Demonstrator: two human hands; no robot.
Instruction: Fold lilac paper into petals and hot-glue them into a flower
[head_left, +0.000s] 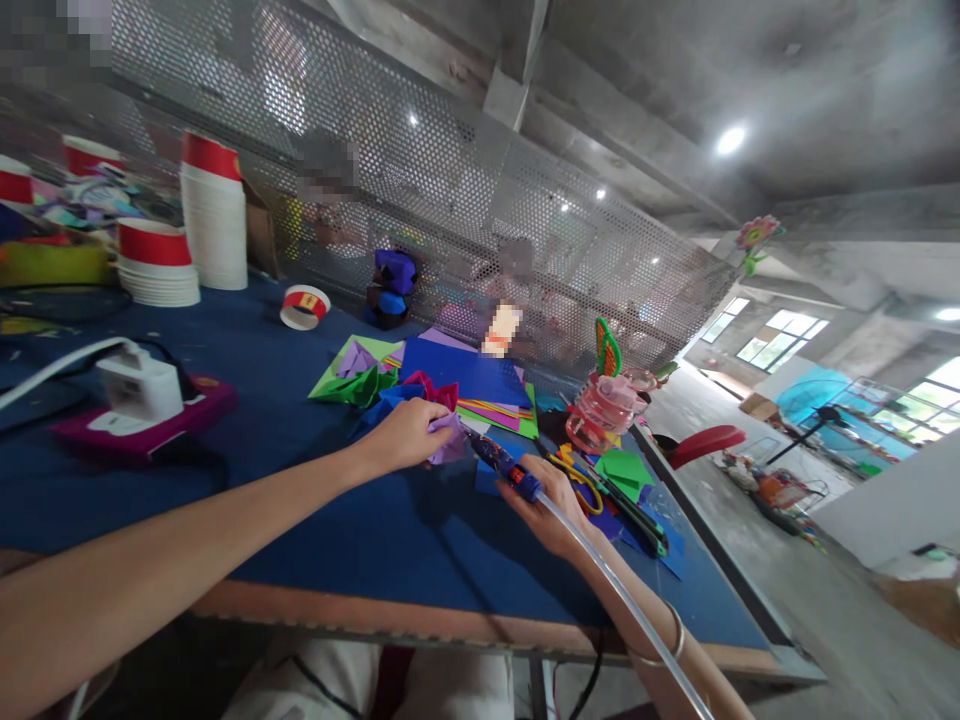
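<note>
At the far left of the frame, stacks of red-and-white paper cups [214, 215], a lone cup ring [304, 306] lying beside them on the blue table [315, 530], and a white charger block on a magenta case [142, 405]. Toward the centre, left hand [409, 435] closed around a small purple folded paper piece [450, 440], pinching it at the edge of a loose heap of coloured sheets [465, 385]. Just right of that, right hand [551, 505] gripping a glue gun [502, 465], clear glue stick trailing back along the forearm, nozzle touching or all but touching the purple piece. Best done, judging from this, with a firm pinch kept clear of the hot tip and a small dab on the fold. Farther right, yellow-handled scissors [577, 480] and a pink plastic jar [604, 410]. No legible brand, label or writing anywhere; cup markings too blurred to read.
</note>
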